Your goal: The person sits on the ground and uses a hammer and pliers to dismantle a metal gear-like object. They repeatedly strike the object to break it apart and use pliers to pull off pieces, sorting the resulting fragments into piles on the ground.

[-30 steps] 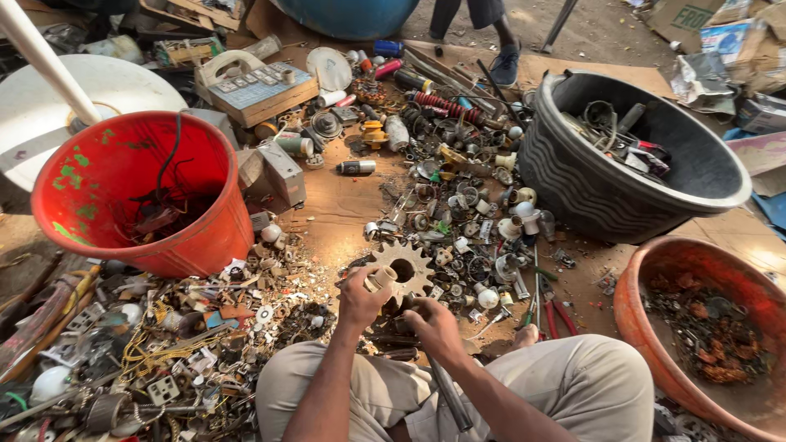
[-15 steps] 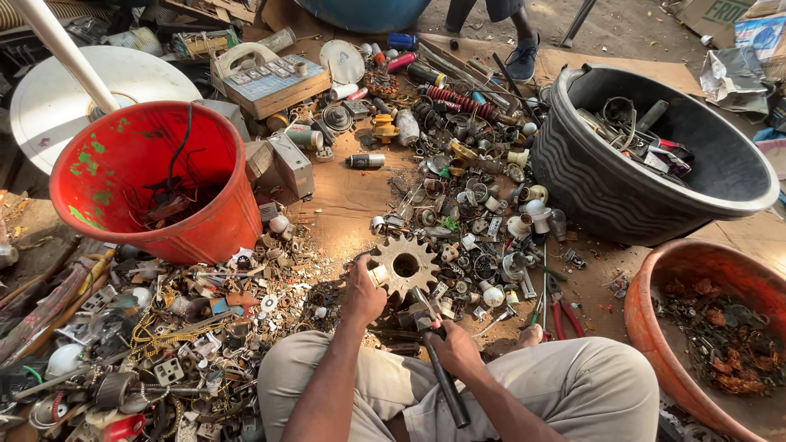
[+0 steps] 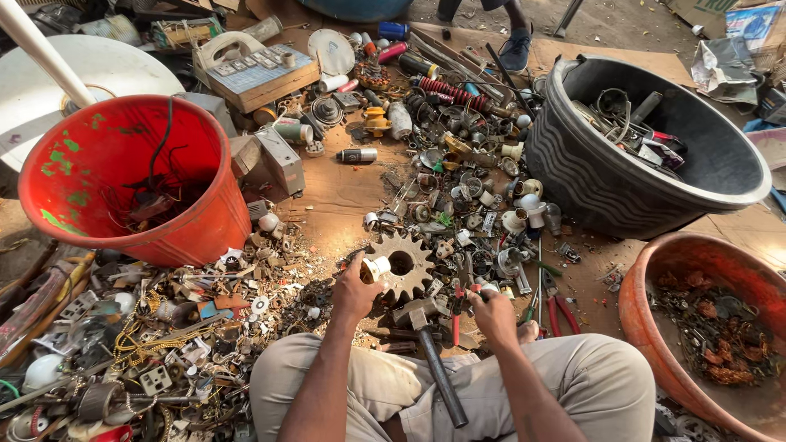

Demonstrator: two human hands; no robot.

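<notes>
Metal fitting (image 3: 376, 268) half hidden in left hand (image 3: 354, 288)

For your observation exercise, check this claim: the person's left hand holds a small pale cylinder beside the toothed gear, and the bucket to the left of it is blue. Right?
Not quite. In the head view the bucket is red, not blue. The left hand does hold a small pale cylinder beside the toothed gear.

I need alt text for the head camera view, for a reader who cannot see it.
A seated person's left hand holds a small white cylindrical part beside a large gear; the right hand is near a hammer. Scrap metal surrounds a red bucket and black tub.
</notes>
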